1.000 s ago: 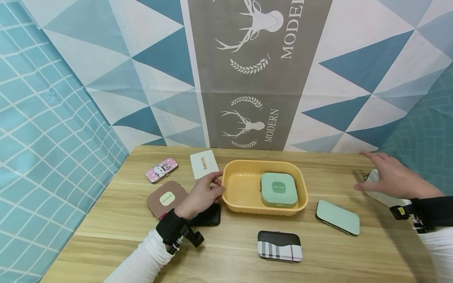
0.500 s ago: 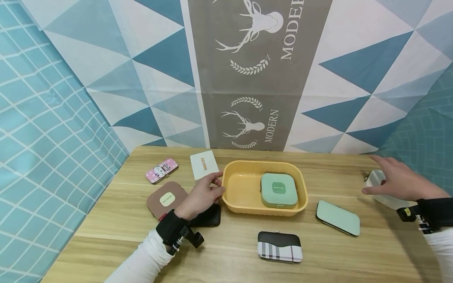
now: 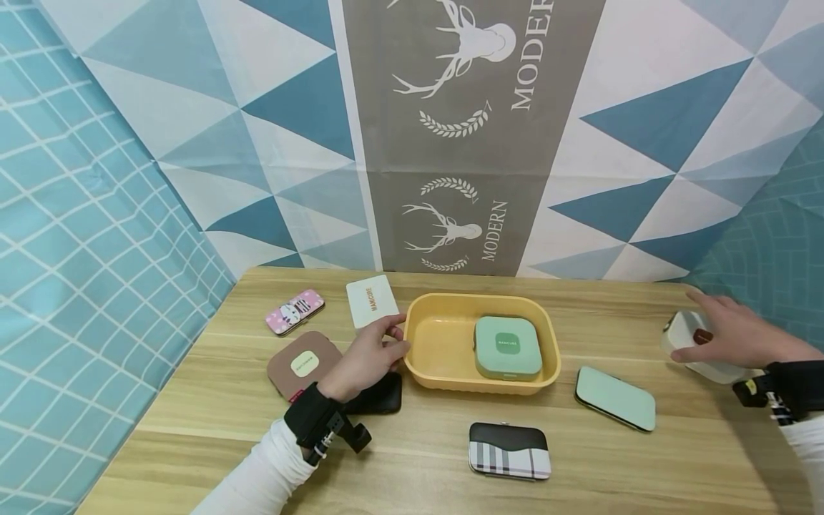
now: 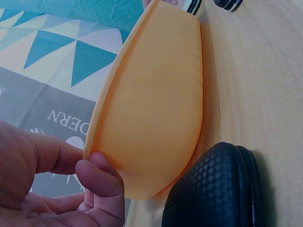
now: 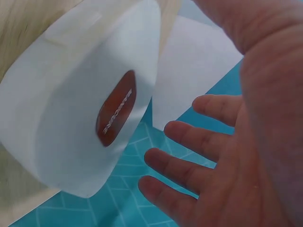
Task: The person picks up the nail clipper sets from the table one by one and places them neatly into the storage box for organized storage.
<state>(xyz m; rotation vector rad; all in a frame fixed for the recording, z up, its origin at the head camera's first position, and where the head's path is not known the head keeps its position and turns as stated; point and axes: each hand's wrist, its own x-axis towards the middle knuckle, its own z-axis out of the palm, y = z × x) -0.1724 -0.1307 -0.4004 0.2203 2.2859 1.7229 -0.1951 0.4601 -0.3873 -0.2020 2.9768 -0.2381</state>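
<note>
My left hand (image 3: pixel 368 355) pinches the left rim of a yellow plastic basket (image 3: pixel 444 384); the left wrist view shows thumb and fingers on the basket's edge (image 4: pixel 147 94). Inside the basket, on its right side, lies a mint green manicure case (image 3: pixel 508 347). At the far right my right hand (image 3: pixel 740 332) hovers over a white manicure case (image 3: pixel 679 329) with a brown oval label. Its fingers are spread and apart from the white case (image 5: pixel 71 118) in the right wrist view. Part of that case is hidden under the hand.
Left of the basket lie a pink cartoon case (image 3: pixel 295 312), a white card-like case (image 3: pixel 372 300), a brown case (image 3: pixel 302 363) and a black case (image 3: pixel 383 395). In front are a plaid case (image 3: pixel 508 450) and a flat mint case (image 3: pixel 615 398). A patterned cloth wall stands behind.
My right hand has shifted a little right and lower, over the white case, whose brown label now shows. The left hand and basket have stayed in place.
</note>
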